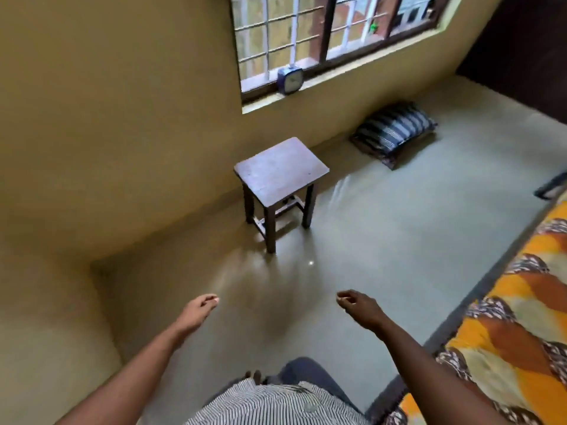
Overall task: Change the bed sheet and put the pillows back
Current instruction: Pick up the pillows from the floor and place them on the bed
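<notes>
While left hand point(201, 311), right hand point(357, 305) hover, one striped pillow point(394, 131), stool point(280, 170)

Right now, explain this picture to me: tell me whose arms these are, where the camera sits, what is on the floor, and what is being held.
There is no machine here: a person works with bare hands. The single picture comes from a camera worn on the person's head, looking forward and down, so both arms reach in from the bottom edge. The left hand and the right hand hang over the floor, fingers loosely curled, holding nothing. On the floor stands a small wooden stool. Further off, below the window, lies a striped pillow. A small clock sits on the window sill. At the right edge is the bed, covered with an orange patterned sheet.
</notes>
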A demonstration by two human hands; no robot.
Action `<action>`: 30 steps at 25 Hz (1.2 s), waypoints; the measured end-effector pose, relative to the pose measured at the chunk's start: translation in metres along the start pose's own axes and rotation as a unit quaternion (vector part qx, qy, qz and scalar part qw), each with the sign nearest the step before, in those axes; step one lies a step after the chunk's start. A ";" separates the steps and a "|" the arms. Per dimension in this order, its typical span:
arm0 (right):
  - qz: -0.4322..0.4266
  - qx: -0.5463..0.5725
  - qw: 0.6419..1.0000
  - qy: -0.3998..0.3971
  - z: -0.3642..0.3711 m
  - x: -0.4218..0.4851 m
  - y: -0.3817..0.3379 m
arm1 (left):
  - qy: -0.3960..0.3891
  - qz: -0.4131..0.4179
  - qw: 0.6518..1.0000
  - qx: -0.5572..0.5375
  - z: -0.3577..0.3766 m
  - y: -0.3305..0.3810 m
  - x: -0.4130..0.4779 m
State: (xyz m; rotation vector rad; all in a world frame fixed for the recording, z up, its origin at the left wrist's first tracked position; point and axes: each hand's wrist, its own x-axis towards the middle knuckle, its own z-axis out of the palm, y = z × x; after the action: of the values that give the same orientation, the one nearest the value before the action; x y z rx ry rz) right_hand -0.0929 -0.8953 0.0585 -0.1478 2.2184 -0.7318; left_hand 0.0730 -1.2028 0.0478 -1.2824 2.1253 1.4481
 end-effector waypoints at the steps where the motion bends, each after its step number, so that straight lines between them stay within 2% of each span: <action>1: 0.030 0.037 0.999 0.023 -0.017 0.001 0.008 | -0.037 0.027 0.999 0.030 0.009 0.033 0.027; 4: 0.068 0.123 0.987 0.079 -0.065 0.006 0.022 | -0.140 0.087 0.984 0.073 0.054 0.125 0.095; 7: 0.080 0.193 0.971 0.120 -0.118 0.026 0.036 | -0.225 0.082 0.966 0.101 0.110 0.197 0.135; 12: 0.135 0.299 0.929 0.174 -0.211 0.079 0.073 | -0.290 0.063 0.945 0.140 0.197 0.294 0.185; 16: 0.175 0.345 0.904 0.182 -0.284 0.136 0.089 | -0.281 0.156 0.927 0.192 0.250 0.402 0.228; 18: 0.185 0.358 0.898 0.176 -0.321 0.170 0.092 | -0.278 0.175 0.926 0.188 0.269 0.451 0.259; 22: 0.174 0.357 0.901 0.176 -0.414 0.261 0.094 | -0.245 0.160 0.943 0.159 0.314 0.535 0.338; 25: 0.184 0.357 0.898 0.181 -0.481 0.324 0.092 | -0.234 0.118 0.952 0.157 0.343 0.592 0.390; 27: 0.191 0.344 0.902 0.177 -0.534 0.364 0.083 | -0.245 0.098 0.947 0.183 0.364 0.642 0.424; 30: 0.180 0.316 0.913 0.185 -0.623 0.424 0.074 | -0.254 0.136 0.924 0.250 0.406 0.737 0.479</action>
State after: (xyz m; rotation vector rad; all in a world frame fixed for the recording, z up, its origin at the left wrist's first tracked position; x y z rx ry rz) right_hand -0.8209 -0.6875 0.0741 0.7567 2.1306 -1.2944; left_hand -0.8772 -1.0231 0.0059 -0.3851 2.1443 1.0577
